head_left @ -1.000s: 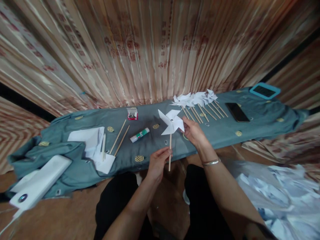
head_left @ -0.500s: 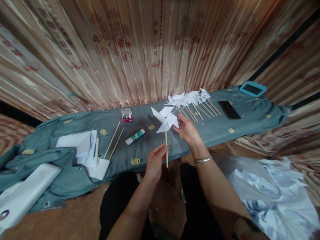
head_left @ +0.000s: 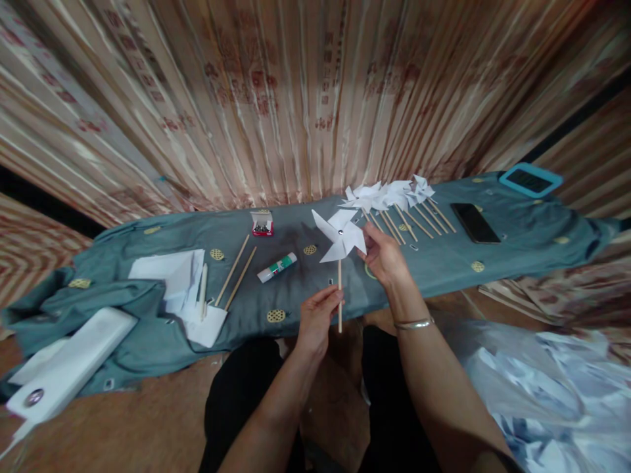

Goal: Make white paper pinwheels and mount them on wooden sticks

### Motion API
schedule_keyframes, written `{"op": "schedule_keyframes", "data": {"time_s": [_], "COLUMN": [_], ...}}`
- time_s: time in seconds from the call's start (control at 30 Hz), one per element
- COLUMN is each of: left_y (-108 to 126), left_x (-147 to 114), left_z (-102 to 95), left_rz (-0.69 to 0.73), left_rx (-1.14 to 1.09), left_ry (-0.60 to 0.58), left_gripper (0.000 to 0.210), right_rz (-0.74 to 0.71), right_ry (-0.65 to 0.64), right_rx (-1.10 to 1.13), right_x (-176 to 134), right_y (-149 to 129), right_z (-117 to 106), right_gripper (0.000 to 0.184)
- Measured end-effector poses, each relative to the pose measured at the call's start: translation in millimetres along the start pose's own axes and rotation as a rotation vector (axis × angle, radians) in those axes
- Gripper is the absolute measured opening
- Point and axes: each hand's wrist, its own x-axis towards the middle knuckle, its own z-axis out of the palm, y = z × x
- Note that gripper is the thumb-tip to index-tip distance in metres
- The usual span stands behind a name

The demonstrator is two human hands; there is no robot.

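Note:
A white paper pinwheel (head_left: 340, 236) on a thin wooden stick stands upright in front of me, a silver pin head at its centre. My left hand (head_left: 318, 318) pinches the lower part of the stick. At the pinwheel's right side, my right hand (head_left: 383, 253) has its thumb and fingers on the edge of a paper blade. Behind it lies a row of several finished-looking pinwheels (head_left: 394, 194), their sticks pointing toward me. A glue stick (head_left: 277, 268) lies to the left, near two loose wooden sticks (head_left: 240, 279) and a small red box of pins (head_left: 263, 224).
A green cloth (head_left: 434, 263) covers the long table. White paper sheets (head_left: 170, 266) and a white device (head_left: 73, 361) lie at the left. On the right are a black phone (head_left: 474, 223) and a blue-framed device (head_left: 531, 180). A plastic bag of white paper pieces (head_left: 542, 394) stands on the floor.
The view has turned slightly left, so everything sits further right in the picture. Both hands keep their hold on the pinwheel, which looks almost unchanged.

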Motion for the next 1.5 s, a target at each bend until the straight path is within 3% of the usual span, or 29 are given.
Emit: {"op": "schedule_keyframes", "data": {"time_s": [0.17,0.57,1.5], "left_y": [-1.8,-1.6,2.7], "left_x": [0.6,2.0,1.8], "left_z": [-4.5,-11.7,-15.6], "left_rz": [0.01,0.028,0.048], "left_rx": [0.016,0.042,0.036], "left_ry": [0.014,0.027,0.017], "left_gripper": [0.038,0.039,0.038], "right_rz": [-0.063,0.019,0.121], "right_ry": [-0.016,-0.025,-0.166], "right_rx": [-0.033,-0.107,-0.264], "right_x": [-1.3,-10.3,-30.4], "right_y": [-1.5,-4.2,1.9], "right_z": [-1.3,-8.0,7.8], "right_gripper": [0.027,0.027,0.032]}}
